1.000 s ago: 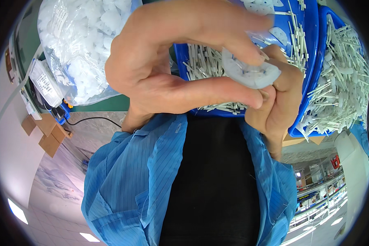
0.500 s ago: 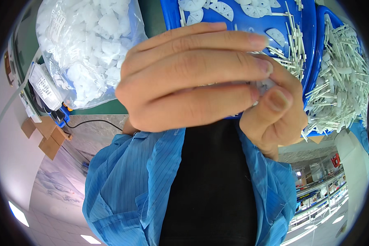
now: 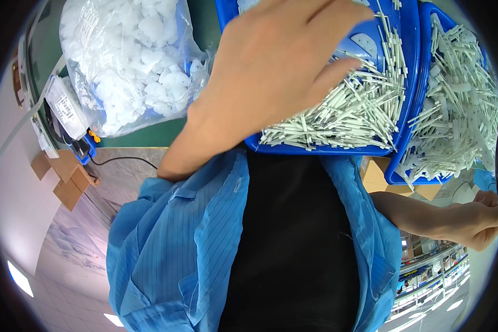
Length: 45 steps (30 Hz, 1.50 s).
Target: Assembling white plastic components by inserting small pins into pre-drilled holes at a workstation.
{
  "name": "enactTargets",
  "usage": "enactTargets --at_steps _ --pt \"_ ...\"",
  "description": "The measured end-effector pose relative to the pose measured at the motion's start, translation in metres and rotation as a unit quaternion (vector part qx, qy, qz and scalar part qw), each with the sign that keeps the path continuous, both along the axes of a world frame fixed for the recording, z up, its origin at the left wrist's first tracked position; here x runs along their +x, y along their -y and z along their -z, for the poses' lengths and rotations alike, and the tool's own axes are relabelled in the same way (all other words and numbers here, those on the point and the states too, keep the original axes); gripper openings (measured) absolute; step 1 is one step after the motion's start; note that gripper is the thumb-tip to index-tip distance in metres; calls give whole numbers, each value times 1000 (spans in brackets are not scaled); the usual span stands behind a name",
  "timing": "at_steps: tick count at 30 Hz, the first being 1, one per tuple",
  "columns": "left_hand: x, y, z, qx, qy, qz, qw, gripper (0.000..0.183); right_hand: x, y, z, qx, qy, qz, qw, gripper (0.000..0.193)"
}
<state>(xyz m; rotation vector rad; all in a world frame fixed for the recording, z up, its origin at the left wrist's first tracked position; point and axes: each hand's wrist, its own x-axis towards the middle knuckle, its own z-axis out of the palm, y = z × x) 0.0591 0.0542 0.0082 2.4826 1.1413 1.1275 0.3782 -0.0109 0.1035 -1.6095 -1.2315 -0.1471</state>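
Observation:
My left hand (image 3: 276, 69) reaches over the blue tray (image 3: 326, 150), its thumb held apart from the stretched fingers; some fingertips run past the upper edge. Below and beside it lie many thin white rods (image 3: 337, 113). A flat, translucent white fan-shaped piece (image 3: 364, 43) lies beyond the thumb. Out at the far right, my right hand (image 3: 484, 218) is closed with its fingers curled, beside a second blue tray (image 3: 394, 176). Whatever it may hold is hidden. That tray is heaped with white rods and translucent pieces (image 3: 454, 105).
A clear plastic bag (image 3: 133, 61) full of translucent white pieces stands on the green table (image 3: 144, 133) at the left. Beside it are a white labelled box (image 3: 67, 108) and a black cable (image 3: 122, 162). Cardboard boxes (image 3: 66, 177) are lower left.
My hands were together in front of me with a small translucent piece at the fingers. They have parted: the left moved up over the tray, the right swung out to the far right.

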Motion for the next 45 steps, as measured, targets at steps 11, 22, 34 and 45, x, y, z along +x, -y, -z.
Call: enactTargets --at_steps 11,22,34,45 --pt "-7 -8 8 -214 42 -11 976 21 -124 -3 42 -395 -15 -278 876 11" --pt "-6 17 -6 -315 429 1 847 30 -153 -12 96 -354 251 -262 862 10" --pt "-45 10 -4 -584 386 143 700 41 -154 -29 98 -398 65 -348 846 12" --pt "-23 20 12 -383 401 63 830 44 -131 -22 59 -382 149 -306 859 17"
